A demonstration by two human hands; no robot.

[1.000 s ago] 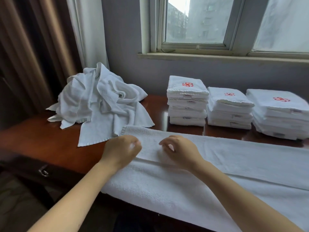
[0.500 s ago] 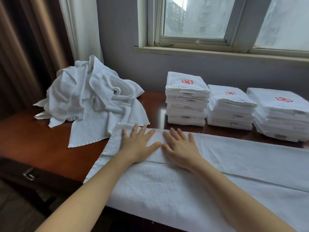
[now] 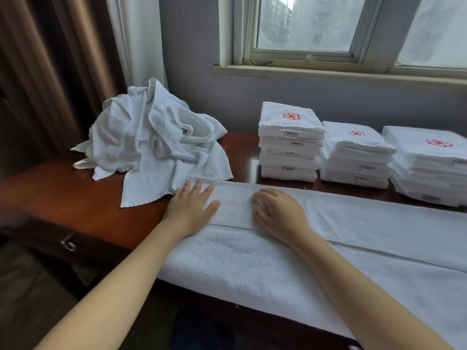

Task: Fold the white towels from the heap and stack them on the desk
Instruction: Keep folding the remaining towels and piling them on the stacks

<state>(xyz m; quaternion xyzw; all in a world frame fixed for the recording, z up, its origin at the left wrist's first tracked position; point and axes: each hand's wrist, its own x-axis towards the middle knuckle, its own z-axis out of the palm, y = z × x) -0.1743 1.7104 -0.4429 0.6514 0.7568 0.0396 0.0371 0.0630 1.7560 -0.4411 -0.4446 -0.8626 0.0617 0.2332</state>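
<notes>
Desk [image 3: 88, 198] beneath window [image 3: 303, 21] holds the towel [image 3: 252, 269]: left hand [image 3: 189, 210] spread flat, right hand [image 3: 278, 213] curled, grip unclear.

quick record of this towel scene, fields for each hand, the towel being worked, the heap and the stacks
desk: brown wood
long towel: spread along the near edge of the desk, folded lengthwise
left hand: flat, fingers straight, pressing the long towel's left end
right hand: on the same towel, fingers curled; a pinch cannot be told
heap: unfolded white towels, back left of the desk
folded stacks: three side by side below the window, red emblem on each top
</notes>
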